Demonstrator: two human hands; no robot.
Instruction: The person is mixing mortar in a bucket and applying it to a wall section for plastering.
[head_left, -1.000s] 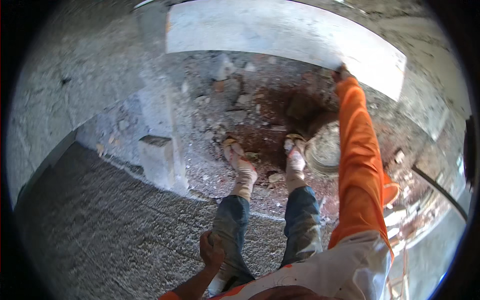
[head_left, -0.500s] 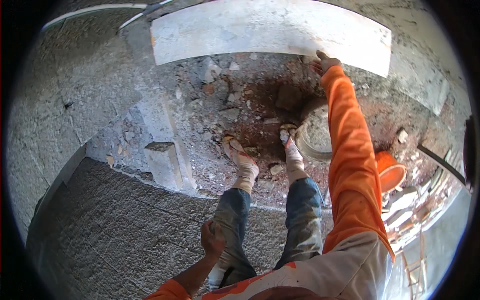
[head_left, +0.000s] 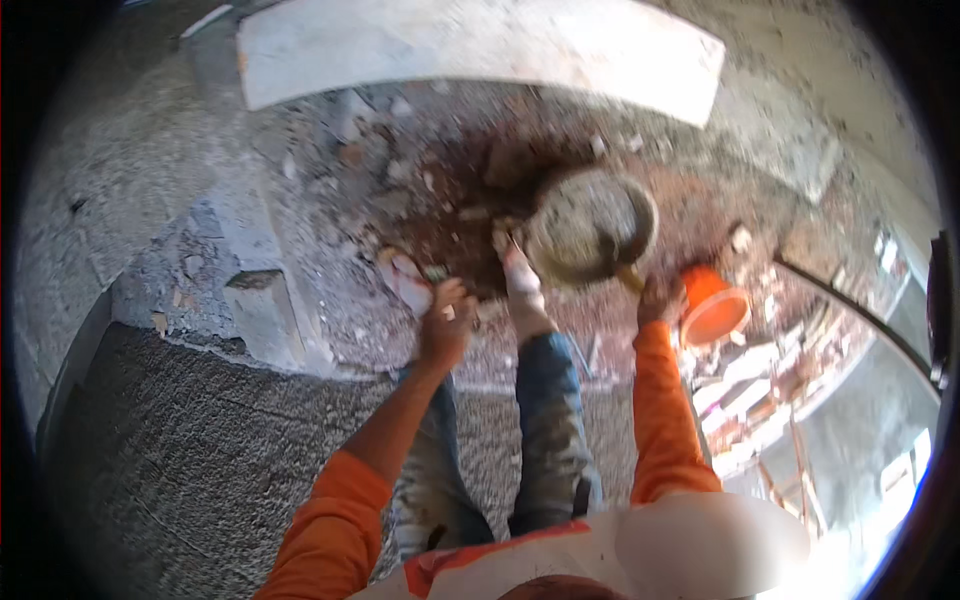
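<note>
My right hand (head_left: 660, 300) is at the right of a round, shallow basin (head_left: 648, 235) with grey material in it. Its fingers are closed around the end of a tool with a short yellowish handle (head_left: 628, 278). That handle crosses the basin's rim, and a dark part of the tool shows inside; motion blur hides its exact kind. My left hand (head_left: 447, 325) hangs over my left foot with its fingers loosely bent and apart, holding nothing. Beyond both hands, a long pale board (head_left: 480, 45) lies across the far side, touched by neither.
An orange bucket (head_left: 715, 308) lies tipped just right of my right hand. Broken rubble (head_left: 360, 150) covers the ground around my feet. To the left stands a concrete block (head_left: 262, 310). A dark bar (head_left: 850, 305) and a heap of broken pieces (head_left: 745, 400) lie at right.
My right hand has left the board's near edge and come back to the tool at the basin. My left hand has moved forward from beside my knee. The view has shifted right.
</note>
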